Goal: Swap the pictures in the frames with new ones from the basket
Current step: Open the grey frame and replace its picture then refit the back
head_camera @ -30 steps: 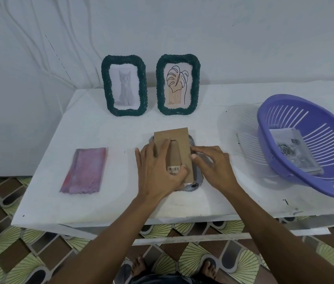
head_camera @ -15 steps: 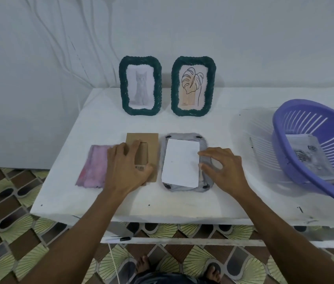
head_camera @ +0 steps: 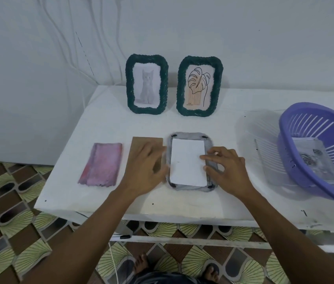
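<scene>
A grey frame [head_camera: 210, 142] lies face down on the white table [head_camera: 104, 124], with the white back of its picture [head_camera: 186, 162] exposed. Its brown cardboard backing [head_camera: 141, 143] lies flat just left of it. My left hand [head_camera: 145, 173] is blurred, spread over the backing's right half and reaching the frame's left edge. The fingertips of my right hand [head_camera: 226, 170] touch the picture's right edge and the frame rim. The purple basket [head_camera: 315, 117] at the right holds several printed pictures [head_camera: 313, 160].
Two dark green frames stand at the back: one with a cat picture [head_camera: 129, 87], one with a leaf drawing [head_camera: 180, 87]. A pink cloth [head_camera: 101, 163] lies left of the backing. The basket hangs over the table's front right edge. The wall is close behind.
My left hand lifted the cardboard backing off the frame and laid it to the left, beside the pink cloth. The white picture back is now uncovered. My right hand stayed at the frame's right edge.
</scene>
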